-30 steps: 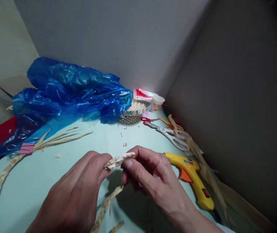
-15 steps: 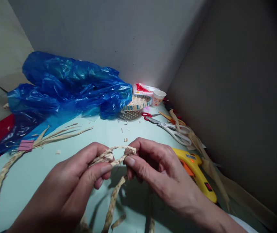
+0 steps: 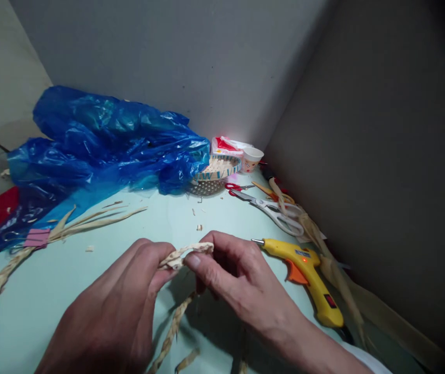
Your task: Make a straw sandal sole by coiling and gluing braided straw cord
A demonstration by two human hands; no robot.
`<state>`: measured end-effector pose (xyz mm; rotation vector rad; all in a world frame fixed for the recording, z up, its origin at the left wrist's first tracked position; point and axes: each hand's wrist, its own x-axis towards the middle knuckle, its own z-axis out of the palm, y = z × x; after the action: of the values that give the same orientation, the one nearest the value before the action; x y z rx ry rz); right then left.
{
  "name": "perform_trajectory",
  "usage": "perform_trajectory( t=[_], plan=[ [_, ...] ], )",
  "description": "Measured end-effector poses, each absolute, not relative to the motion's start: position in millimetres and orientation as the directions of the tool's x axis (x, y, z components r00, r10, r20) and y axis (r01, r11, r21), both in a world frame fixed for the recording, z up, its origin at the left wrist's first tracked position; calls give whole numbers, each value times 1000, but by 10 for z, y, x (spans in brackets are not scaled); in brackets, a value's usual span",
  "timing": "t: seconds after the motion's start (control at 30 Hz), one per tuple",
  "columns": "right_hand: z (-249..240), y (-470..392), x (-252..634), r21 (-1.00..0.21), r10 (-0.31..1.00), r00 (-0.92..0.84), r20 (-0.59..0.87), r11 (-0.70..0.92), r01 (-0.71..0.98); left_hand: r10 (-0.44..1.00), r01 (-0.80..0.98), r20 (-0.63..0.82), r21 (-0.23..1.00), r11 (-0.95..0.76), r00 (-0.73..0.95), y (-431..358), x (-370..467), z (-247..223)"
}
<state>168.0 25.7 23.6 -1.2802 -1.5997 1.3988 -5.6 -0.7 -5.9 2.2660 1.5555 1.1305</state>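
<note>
Low in the centre of the frame, the small loop of braided strand [image 3: 175, 259] is held above the bench [image 3: 129, 231] between two hands. The left hand [image 3: 117, 301] has its fingers clamped on the loop's left end; the right hand [image 3: 241, 283] pinches the other end between thumb and forefinger, leaving a narrow opening in the loop. The right hand's lower fingers are mostly hidden, so their grip cannot be told. A longer braid [image 3: 173, 324] hangs beneath the right hand toward the bottom edge; whether it joins the loop cannot be seen.

The likeliest trouble is the loop springing open or its plaits spreading, should either pinch slacken or the two hands pull unevenly. The hanging braid could tug the work askew if its lower part caught on something.

Right of centre, the yellow glue gun [image 3: 308, 270] lies with its metal nozzle toward the right hand and a small light glowing on its body. If the nozzle is hot, a careless sideways swing of that hand could bring a burn.
</note>
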Motion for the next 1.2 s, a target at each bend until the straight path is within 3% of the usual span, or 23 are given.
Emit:
perform_trajectory(
  t=[0.2, 0.4, 0.5, 0.73, 0.97, 1.07, 1.2],
  plan=[
    [174, 254, 1657, -956, 922, -337, -191, -97, 276, 845, 737, 500, 495, -460, 191, 10, -78, -82],
    [176, 219, 1630, -974, 933, -326, -154, -88, 209, 881, 736, 434, 533, -418, 186, -26, -23, -96],
    [210, 187, 1647, -976, 949, -290, -126, -65, 210, 933, 739, 337, 596, -313, 124, -44, 26, -61],
    [248, 183, 1658, -959, 916, -340, -215, -264, -105, 990, 640, 131, 756, -137, 58, -25, 11, -2],
    [227, 206, 1680, -930, 887, -415, -202, -307, -203, 993, 464, -109, 882, 80, 36, 17, -55, -1],
    [183, 247, 1718, -935, 853, -489, -185, -306, -181, 981, 379, -190, 911, 164, 33, 33, -84, 11],
    [145, 323, 1753, -976, 823, -543, -165, -215, -28, 959, 255, -262, 940, 228, 109, 76, -138, 58]
  ],
)
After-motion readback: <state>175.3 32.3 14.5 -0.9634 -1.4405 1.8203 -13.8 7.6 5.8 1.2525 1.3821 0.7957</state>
